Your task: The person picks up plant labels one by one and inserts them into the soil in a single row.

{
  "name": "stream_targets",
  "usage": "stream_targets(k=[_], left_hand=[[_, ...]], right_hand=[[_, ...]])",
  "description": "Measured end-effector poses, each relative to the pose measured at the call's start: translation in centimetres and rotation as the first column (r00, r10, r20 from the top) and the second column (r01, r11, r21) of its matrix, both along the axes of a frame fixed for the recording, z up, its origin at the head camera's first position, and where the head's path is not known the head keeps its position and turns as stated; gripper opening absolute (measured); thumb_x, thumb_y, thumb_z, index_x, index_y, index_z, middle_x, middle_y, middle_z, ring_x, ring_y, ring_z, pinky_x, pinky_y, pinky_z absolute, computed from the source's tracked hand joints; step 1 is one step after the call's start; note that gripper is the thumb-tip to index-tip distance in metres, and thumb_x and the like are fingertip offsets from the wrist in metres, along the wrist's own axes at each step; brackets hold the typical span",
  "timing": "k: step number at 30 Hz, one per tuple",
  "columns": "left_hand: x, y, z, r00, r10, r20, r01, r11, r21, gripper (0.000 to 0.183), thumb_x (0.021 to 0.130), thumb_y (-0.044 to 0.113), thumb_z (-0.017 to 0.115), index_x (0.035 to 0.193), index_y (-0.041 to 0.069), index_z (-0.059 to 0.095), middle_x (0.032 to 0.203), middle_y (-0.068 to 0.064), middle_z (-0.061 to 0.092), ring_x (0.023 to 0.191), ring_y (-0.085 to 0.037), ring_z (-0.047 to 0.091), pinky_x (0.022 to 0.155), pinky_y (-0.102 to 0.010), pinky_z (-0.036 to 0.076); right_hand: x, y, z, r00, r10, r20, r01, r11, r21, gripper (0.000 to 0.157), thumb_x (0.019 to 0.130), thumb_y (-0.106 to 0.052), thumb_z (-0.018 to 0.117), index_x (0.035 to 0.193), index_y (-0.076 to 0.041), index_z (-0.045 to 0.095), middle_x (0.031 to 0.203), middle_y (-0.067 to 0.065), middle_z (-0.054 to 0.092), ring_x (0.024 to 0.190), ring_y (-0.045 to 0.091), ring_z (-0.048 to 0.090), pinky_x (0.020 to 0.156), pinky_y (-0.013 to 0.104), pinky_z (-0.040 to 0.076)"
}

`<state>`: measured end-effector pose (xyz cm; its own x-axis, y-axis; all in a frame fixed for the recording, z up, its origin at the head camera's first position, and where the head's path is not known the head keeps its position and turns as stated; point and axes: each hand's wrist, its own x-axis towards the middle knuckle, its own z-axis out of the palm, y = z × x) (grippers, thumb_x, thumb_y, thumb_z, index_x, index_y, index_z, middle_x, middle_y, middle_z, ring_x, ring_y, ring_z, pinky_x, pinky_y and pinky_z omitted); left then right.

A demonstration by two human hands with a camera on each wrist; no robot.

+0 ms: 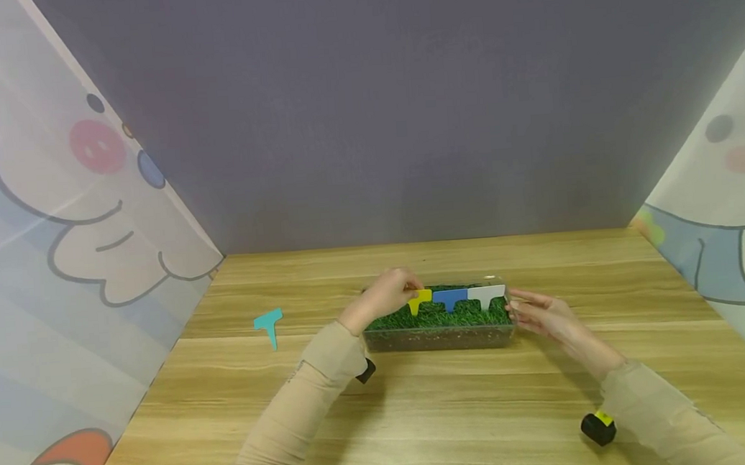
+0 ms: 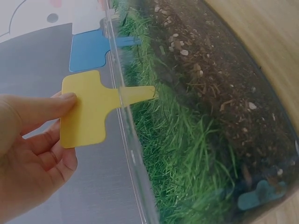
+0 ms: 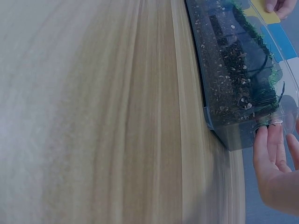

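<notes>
My left hand [image 1: 386,294] pinches a yellow T-shaped plant label [image 2: 86,114] by its wide top. The label's narrow stem points down into green grass [image 2: 159,154] inside a clear planter box [image 1: 441,339] of dark soil. Beside it, a blue plant label [image 1: 450,297] and a white plant label [image 1: 488,293] stand upright in a row toward the right. My right hand [image 1: 550,319] is at the box's right end. In the right wrist view its fairly straight fingers [image 3: 261,147] touch the clear end wall.
A teal plant label [image 1: 270,325] lies flat on the wooden table [image 1: 228,401], left of the box. Behind the table rises a grey panel [image 1: 364,118]. Cartoon-printed sheets flank both sides.
</notes>
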<state>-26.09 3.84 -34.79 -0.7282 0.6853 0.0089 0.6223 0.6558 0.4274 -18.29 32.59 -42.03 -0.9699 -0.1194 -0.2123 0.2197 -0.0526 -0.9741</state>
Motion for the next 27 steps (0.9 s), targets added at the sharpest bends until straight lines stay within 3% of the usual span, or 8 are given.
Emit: stream_targets(k=[7, 14, 27], left_hand=[[-0.03, 0.05, -0.18, 1.000, 0.000, -0.020, 0.000, 1.000, -0.020, 0.019, 0.085, 0.008, 0.057, 0.102, 0.006, 0.065, 0.100, -0.005, 0.061, 0.089, -0.015, 0.058, 0.077, -0.023, 0.047], [-0.19, 0.13, -0.16, 1.000, -0.009, -0.008, 0.009, 1.000, -0.026, 0.019, 0.086, 0.008, 0.057, 0.103, 0.005, 0.065, 0.100, -0.006, 0.062, 0.090, -0.016, 0.058, 0.076, -0.020, 0.047], [0.16, 0.08, 0.06, 1.000, -0.010, -0.025, 0.010, 0.999, -0.033, 0.017, 0.085, 0.007, 0.057, 0.100, 0.004, 0.065, 0.098, -0.007, 0.063, 0.088, -0.016, 0.059, 0.080, -0.023, 0.046]], right_hand=[[-0.01, -0.16, 0.08, 1.000, -0.004, -0.005, 0.004, 1.000, -0.020, 0.050, 0.086, -0.014, 0.057, 0.132, -0.007, 0.037, 0.095, -0.008, 0.063, 0.088, 0.007, 0.060, 0.081, 0.023, 0.047], [0.04, -0.24, 0.28, 1.000, -0.011, 0.000, 0.011, 1.000, 0.006, 0.057, 0.086, -0.016, 0.058, 0.134, -0.002, 0.030, 0.094, -0.010, 0.063, 0.087, 0.006, 0.060, 0.081, 0.022, 0.047], [-0.06, -0.29, 0.24, 1.000, -0.017, 0.005, 0.017, 0.999, -0.027, 0.052, 0.085, -0.014, 0.059, 0.132, -0.008, 0.038, 0.096, -0.007, 0.063, 0.088, 0.007, 0.060, 0.081, 0.022, 0.047]])
